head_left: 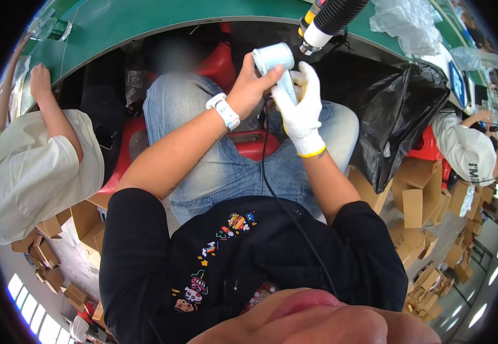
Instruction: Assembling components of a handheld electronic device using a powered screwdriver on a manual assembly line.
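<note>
A pale blue hair-dryer-shaped device (pixel 274 56), with a round barrel and a handle, is held up over my lap below the green table's edge. My bare left hand (pixel 250 90) is closed round the rear of the barrel and the top of the handle, thumb across the front. My right hand (pixel 304 109), in a white knit glove with a yellow cuff, closes round the handle, its fingertips reaching up beside the barrel. Just right of the barrel hangs a black ribbed hose (pixel 340 16) with a white collar and metal nozzle (pixel 308 49), apart from both hands.
The green table (pixel 145 26) curves across the top, with clear plastic bags (pixel 403 23) at its right. A black plastic bag (pixel 392 109) hangs right of my knee. Cardboard boxes (pixel 418 195) stand behind me. Other people sit at left and right. A thin black cable (pixel 277 195) runs down my front.
</note>
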The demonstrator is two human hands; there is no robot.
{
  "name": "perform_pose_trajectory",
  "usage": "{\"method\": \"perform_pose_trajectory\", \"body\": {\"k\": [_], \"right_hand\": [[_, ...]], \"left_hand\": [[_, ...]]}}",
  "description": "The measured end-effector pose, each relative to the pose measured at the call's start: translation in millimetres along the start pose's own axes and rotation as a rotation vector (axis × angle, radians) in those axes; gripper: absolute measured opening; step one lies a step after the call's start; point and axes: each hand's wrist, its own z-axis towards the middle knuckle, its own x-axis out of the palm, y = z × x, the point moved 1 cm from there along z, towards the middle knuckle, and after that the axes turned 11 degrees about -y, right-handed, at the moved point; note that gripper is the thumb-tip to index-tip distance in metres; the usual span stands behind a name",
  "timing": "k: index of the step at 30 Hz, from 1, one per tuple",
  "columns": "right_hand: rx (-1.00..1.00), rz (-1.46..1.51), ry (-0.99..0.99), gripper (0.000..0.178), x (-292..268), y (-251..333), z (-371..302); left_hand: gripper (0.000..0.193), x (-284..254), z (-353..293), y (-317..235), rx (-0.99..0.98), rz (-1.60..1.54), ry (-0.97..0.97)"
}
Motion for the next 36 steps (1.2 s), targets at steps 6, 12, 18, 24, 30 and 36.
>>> {"method": "perform_pose_trajectory", "body": {"k": [6,12,18,24,30,36], "right_hand": [[0.506,0.671,-0.096,0.053,5.1,6.8,4.0],[0.992,1.123,0.459,0.056,-18.1,-16.5,-9.6],[0.299,0.52,0.219,0.053,-24.9,-29.2,-2.9],[-0.09,0.217,0.175,0.065,-41.6,-28.6,16.8],[-0.021,-0.446,0.865,0.048,-33.0,-68.4,3.1],[-0.109,-0.29,0.818,0.037,-18.0,-104.0,-24.2]], "left_hand": [[0.053,-6.3,6.9,-15.7,-0.112,-0.229,0.079],[0.057,-10.5,2.1,-20.5,-0.029,-0.209,0.043],[0.068,-33.0,0.7,-25.7,0.018,-0.277,0.268],[0.058,-47.3,2.7,-58.3,-0.193,0.284,0.246],[0.047,-17.0,-41.9,-12.8,0.357,0.835,0.426],[0.039,-1.1,-74.0,15.4,0.532,0.911,0.3]]}}
